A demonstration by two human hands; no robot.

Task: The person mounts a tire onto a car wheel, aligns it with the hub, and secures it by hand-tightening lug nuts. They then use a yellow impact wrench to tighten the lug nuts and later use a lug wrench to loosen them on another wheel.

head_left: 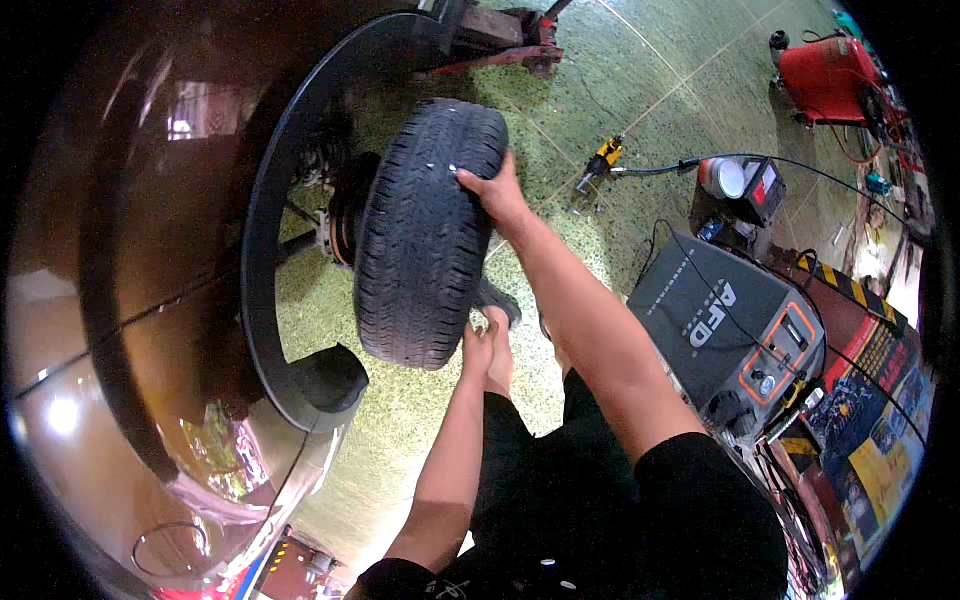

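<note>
Car tyre (430, 235) held upright beside an open wheel arch (262, 220)

Seen from the wearer's head, looking down, a worn black tyre stands in the middle of the view, its grooved tread toward the viewer and its top leaning slightly right. The right grip (498, 195) holds it high on the right edge: the thumb presses on the tread, while the fingers wrap onto the side face, out of sight. The left grip (480, 345) is at the lower right edge, against the tyre; its fingers are partly hidden, so I cannot tell how tightly they close. The tyre therefore lies just left of the right grip and just above and left of the left one. On its other side, near it, is the exposed wheel hub (343, 225), under a glossy brown car body (190, 220).

To the right, on a speckled green floor (620, 80), lies a yellow and black air wrench (600, 163) joined to a dark hose (650, 171). Nearer the wearer's right arm is a large grey machine (690, 290) with an orange-edged panel
</note>
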